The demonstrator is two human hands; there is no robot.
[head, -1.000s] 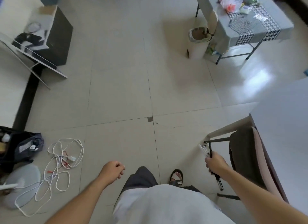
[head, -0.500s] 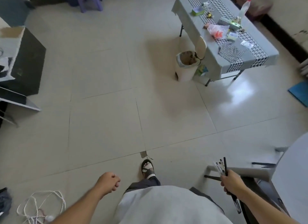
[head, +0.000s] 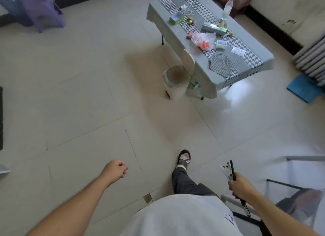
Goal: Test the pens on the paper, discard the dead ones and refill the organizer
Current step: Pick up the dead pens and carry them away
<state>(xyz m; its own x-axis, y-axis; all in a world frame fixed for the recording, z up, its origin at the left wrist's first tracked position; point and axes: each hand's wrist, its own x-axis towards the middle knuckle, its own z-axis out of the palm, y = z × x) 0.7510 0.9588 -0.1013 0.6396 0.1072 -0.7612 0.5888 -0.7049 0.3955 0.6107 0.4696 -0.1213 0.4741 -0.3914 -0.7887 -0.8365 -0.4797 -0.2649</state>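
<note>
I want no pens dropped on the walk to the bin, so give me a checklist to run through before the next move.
1. Pens held in the right hand: ok, fingers curled round the bundle.
2. Left hand free: ok, curled, holding nothing.
3. Trash bin open: ok, lid up.
4. Floor between the person and the bin free of obstacles: ok.
5. These pens are the dead ones: cannot tell.
6. Firmness of grip: cannot tell.

Purple stool (head: 42, 12), blue mat (head: 306, 90)
</note>
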